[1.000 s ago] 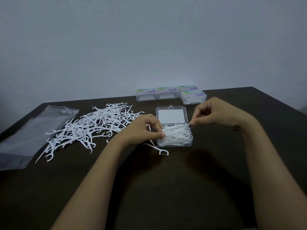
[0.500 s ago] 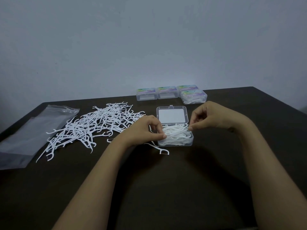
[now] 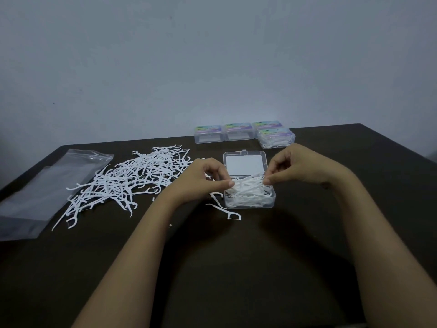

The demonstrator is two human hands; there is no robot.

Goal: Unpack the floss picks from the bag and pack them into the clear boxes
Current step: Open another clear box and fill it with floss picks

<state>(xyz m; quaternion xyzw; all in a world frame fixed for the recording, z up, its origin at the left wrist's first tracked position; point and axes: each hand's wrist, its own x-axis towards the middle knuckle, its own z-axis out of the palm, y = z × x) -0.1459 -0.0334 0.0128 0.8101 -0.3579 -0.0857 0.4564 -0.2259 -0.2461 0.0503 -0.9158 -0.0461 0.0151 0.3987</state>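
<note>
While both hands work over the open box, the frame reads so.

Far left: bag [image 3: 47,190], flat, apparently emptied. Left of centre: pile [image 3: 132,178] of loose picks, tangled. Left hand [image 3: 201,178], thumb and forefinger pinching the left end of a small bundle [image 3: 248,183]. Stray pick [image 3: 224,210] on the table [image 3: 260,268] just below. Centre: box [image 3: 273,201], lid [image 3: 244,165] laid back, bundle low over picks inside; contact unclear. Upper centre: four shut boxes [image 3: 238,132], the front right one visibly filled. Right hand [image 3: 300,166] pinches the bundle's right end.

Risks, my judgement: the box looks near full and the bundle lies slantwise, so ends may overhang the rim and block the lid. Hooked heads snag, so withdrawing fingers could drag picks out. The light box may skid under one-sided pressure.

Materials: the bag is thin glossy film with a zip top. Picks are white hard plastic, with thin pointed stems and forked heads. Boxes are clear rigid plastic with rounded corners. Table dark, matte.
</note>
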